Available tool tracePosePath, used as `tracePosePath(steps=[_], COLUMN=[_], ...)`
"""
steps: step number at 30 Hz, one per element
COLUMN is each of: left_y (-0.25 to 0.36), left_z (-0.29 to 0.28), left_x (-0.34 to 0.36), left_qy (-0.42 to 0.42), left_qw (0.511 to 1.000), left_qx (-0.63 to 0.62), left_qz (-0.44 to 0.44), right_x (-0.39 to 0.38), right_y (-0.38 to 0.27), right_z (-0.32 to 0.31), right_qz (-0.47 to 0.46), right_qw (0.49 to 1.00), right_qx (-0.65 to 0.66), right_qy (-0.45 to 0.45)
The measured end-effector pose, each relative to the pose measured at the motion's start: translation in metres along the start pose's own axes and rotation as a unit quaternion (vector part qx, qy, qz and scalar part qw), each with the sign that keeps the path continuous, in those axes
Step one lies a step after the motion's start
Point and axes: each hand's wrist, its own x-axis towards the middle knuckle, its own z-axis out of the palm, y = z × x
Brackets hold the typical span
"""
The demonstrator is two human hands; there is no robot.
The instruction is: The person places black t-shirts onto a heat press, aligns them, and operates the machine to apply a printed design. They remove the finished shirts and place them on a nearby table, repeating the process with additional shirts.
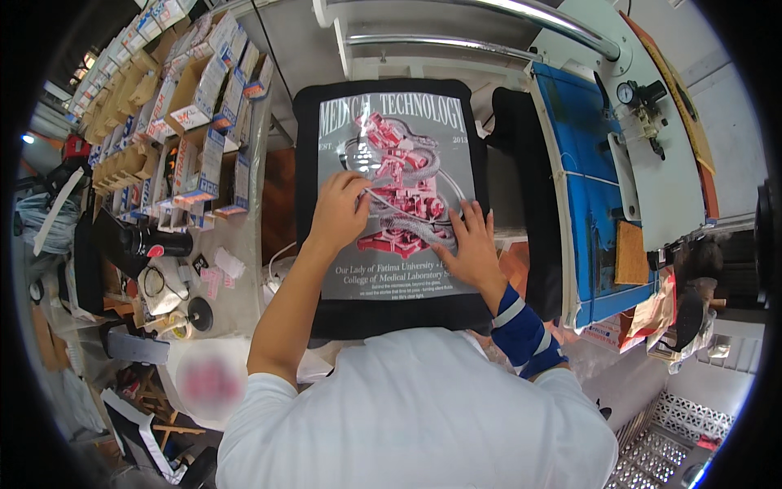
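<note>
A black garment lies stretched over a flat platen in front of me. On it rests a glossy rectangular film sheet with a grey ground, white lettering and a red-and-white microscope picture. My left hand is at the sheet's left side, fingers bent and apart, their tips on the picture. My right hand lies on the lower right of the sheet with its fingers spread. A blue wrap with pale bands covers my right wrist and forearm. Neither hand holds anything that I can see.
At the right stands a machine with a blue panel and a pressure gauge. Metal bars cross the far side. Stacked open cartons crowd the left table, with a black cylinder nearer me. A white stool is at lower left.
</note>
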Motion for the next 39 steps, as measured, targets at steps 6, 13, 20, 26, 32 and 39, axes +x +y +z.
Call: tracePosePath(steps=[6, 13, 20, 26, 32, 39], left_y=[-0.039, -0.053, -0.087, -0.126, -0.132, -0.12], left_z=[-0.008, 0.001, 0.081, 0.107, 0.097, 0.073], left_x=[-0.023, 0.004, 0.153, 0.196, 0.193, 0.141], left_qy=[0.022, 0.01, 0.018, -0.047, -0.023, -0.048], left_qw=[0.996, 0.993, 0.988, 0.986, 0.994, 0.986], left_qx=[0.073, 0.119, 0.15, 0.16, 0.09, 0.158], left_qz=[-0.042, 0.003, 0.037, -0.029, -0.056, 0.016], right_x=[-0.011, -0.011, -0.009, -0.008, -0.008, -0.009], right_y=[0.016, 0.021, 0.022, 0.019, 0.016, 0.018], right_z=[-0.003, 0.002, -0.002, -0.005, -0.005, -0.006], right_qz=[0.006, 0.018, -0.001, 0.019, 0.026, 0.022], right_qw=[0.995, 0.992, 0.991, 0.992, 0.989, 0.992], right_qx=[0.06, 0.095, 0.104, 0.103, 0.12, 0.1], right_qy=[0.081, 0.081, 0.09, 0.075, 0.087, 0.075])
